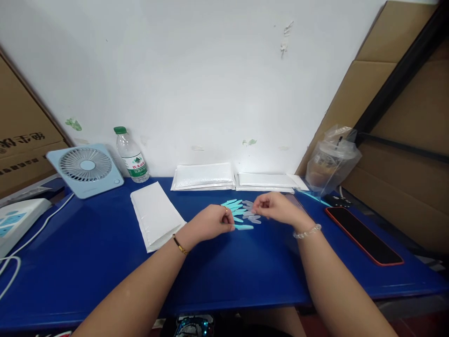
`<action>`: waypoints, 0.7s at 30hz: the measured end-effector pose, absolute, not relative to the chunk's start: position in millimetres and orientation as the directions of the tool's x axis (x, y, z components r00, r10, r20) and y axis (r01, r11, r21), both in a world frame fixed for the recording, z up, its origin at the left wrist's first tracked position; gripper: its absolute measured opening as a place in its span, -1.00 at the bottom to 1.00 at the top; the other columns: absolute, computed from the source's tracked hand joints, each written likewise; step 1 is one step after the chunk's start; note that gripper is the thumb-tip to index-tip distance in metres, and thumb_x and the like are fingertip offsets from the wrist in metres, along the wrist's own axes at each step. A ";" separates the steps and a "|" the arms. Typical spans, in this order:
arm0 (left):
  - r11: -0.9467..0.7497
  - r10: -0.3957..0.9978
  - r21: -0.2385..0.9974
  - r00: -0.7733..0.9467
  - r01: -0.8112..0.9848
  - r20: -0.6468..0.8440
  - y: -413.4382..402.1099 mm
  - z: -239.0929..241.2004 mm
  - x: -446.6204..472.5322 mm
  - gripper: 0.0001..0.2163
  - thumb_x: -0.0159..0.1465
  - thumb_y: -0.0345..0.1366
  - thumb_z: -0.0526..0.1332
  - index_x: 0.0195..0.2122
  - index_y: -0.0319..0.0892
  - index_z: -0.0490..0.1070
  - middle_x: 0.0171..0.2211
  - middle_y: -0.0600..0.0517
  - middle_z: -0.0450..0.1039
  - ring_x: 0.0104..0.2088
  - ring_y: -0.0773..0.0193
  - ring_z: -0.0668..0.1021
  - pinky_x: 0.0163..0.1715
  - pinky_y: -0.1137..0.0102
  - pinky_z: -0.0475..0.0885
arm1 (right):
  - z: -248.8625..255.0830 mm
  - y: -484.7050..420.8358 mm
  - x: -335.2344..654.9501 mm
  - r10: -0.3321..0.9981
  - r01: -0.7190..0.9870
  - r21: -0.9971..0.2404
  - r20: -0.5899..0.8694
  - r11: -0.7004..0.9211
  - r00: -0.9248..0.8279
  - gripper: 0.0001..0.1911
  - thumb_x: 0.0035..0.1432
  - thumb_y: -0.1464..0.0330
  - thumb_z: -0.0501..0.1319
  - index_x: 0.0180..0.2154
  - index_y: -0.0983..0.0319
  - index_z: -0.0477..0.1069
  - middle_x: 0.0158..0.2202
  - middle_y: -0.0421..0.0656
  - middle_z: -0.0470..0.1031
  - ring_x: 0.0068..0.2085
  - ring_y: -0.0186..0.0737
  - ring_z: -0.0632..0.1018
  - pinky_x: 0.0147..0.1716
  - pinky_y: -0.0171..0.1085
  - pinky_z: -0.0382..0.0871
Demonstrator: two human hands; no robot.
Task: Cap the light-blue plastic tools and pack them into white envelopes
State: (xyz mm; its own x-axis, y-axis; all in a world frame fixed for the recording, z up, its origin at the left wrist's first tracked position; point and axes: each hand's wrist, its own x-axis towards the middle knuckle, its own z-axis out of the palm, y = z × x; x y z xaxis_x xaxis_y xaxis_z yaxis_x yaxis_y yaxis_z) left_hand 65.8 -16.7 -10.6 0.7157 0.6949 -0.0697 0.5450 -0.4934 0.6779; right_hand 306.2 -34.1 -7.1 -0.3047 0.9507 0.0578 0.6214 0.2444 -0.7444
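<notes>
While the left hand (214, 223) pinches a turquoise stick (245, 227) near a turquoise pile (235, 209) on the blue table (242, 276), the right hand (278, 208) is at clear sticks (256, 220), its grip unclear to me; farther right, a bag (347, 164) encloses a cup (328, 157) of brown drink (319, 172).

Through the camera I see the sticks (235, 206) on the table (238, 271), between the left hand (212, 223) and right hand (275, 207). One envelope (156, 213) lies left, with the bottle (131, 154) behind it and the fan (87, 165) further left. Two envelope piles (203, 177) sit behind the sticks, by the wall (196, 84). On the right, the phone (365, 236) lies before the cup (329, 164).
</notes>
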 end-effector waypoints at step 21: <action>-0.593 0.785 0.367 0.616 0.717 0.065 5.5 -30.2 63.2 -0.89 0.13 -0.23 0.18 -0.38 -0.14 0.41 -0.35 0.03 0.45 -0.32 0.23 0.46 -0.38 0.41 0.25 | -17.9 -31.7 304.8 0.888 0.638 -0.748 -0.151 0.184 -0.433 -0.87 0.04 0.32 0.17 -0.38 0.26 0.40 -0.39 -0.16 0.53 -0.56 -0.37 0.45 -0.52 -0.36 0.33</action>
State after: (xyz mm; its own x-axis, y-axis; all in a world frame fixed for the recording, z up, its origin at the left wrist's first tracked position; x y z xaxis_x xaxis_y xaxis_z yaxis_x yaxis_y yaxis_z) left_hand 63.2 5.5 -30.2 0.6162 0.7849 0.0653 0.7166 -0.5932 0.3669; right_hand 304.8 -31.7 -17.9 -0.4334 0.8884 -0.1513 0.6379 0.1838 -0.7479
